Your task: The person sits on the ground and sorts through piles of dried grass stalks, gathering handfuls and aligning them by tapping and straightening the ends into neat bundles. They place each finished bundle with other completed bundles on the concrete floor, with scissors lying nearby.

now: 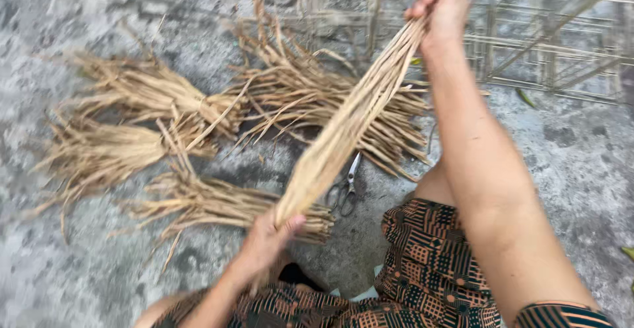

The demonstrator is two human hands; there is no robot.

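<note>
Head view, looking down at grey concrete floor (574,163).

The long pale-tan bundle of dried fibre strips (350,130) lies stretched between both hands, its long axis running on a diagonal from lower left, close to my body, up to upper right, away from it. It hangs clear of the floor, taut rather than sagging.

Left hand (267,239) has the near, lower end. Its grip is pressed together around the strips, thumb laid over the top; the fingers underneath I cannot see. Right hand (441,7) has the far, upper end, arm extended well out; grip closed tight on the strands, fingertips at the frame edge and blurred.

Left hand is the nearer one to the loose material on the floor: several tied sheaves of the same dry straw-coloured fibre (152,143) fan out just beyond it. Small metal scissors (345,188) lie on the floor below the mid-span of the bundle, apart from both hands. A woven bamboo lattice (548,37) lies behind the right hand.
</note>
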